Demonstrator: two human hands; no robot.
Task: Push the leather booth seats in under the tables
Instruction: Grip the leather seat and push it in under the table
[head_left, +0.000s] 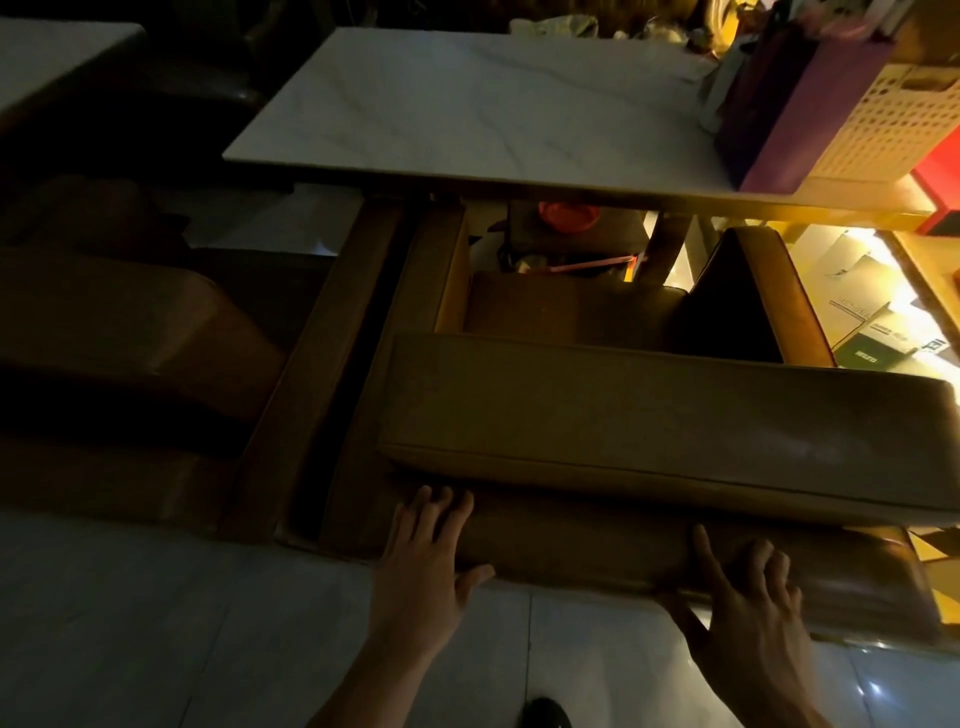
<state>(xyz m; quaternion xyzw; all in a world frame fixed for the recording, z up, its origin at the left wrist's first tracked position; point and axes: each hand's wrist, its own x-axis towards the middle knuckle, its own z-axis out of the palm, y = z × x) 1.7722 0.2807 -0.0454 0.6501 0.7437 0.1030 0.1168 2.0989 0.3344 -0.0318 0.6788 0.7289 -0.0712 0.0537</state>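
Head view: dim room, looking down over my arms.
L hand: my left hand (423, 566) lies flat on the near back of the booth seat (649, 415), fingers spread, gripping nothing.
R hand: my right hand (748, 608) w/ fingers splayed, pressing the same back panel further right; thumb hooks its lower edge, not clamped.
Seat: brown leather, front end under the counter (467, 114); backrest cushion top just beyond my fingers.
Counter: white marble-look top; purple box (795, 104) & perforated white basket (883, 119) at right end.
2nd seat: another leather seat (130, 332) to the left, narrow gap between.
Floor: pale tiles (156, 623); dark shoe tip (543, 712) at bottom edge.
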